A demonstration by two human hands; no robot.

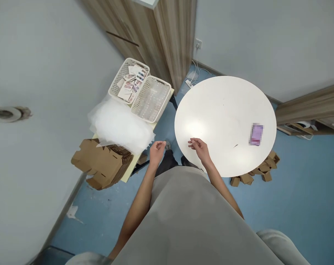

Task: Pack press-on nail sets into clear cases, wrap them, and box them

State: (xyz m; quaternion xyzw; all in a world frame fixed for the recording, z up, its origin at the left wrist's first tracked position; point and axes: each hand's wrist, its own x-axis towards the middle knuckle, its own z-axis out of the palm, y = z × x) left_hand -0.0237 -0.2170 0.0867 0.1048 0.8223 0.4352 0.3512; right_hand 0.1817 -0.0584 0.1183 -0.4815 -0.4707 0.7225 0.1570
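Note:
My left hand (pixel 157 152) hovers between the side table and the round table, its fingers curled together with nothing visible in them. Nearest to it is a stack of clear plastic bags (pixel 120 125). Over the near left edge of the white round table (pixel 219 106) is my right hand (pixel 200 150), empty, with its fingers partly stretched and slightly apart. A purple item (pixel 256 134), blurred out, lies on the right side of that table.
On the side table stand a white basket (pixel 114 85) of printed cards and another basket (pixel 163 106) with clear plastic pieces. Flattened cardboard boxes (pixel 100 158) lie at its near end. Small brown boxes (pixel 247 179) sit below the round table. A wooden cabinet (pixel 175 36) rises behind.

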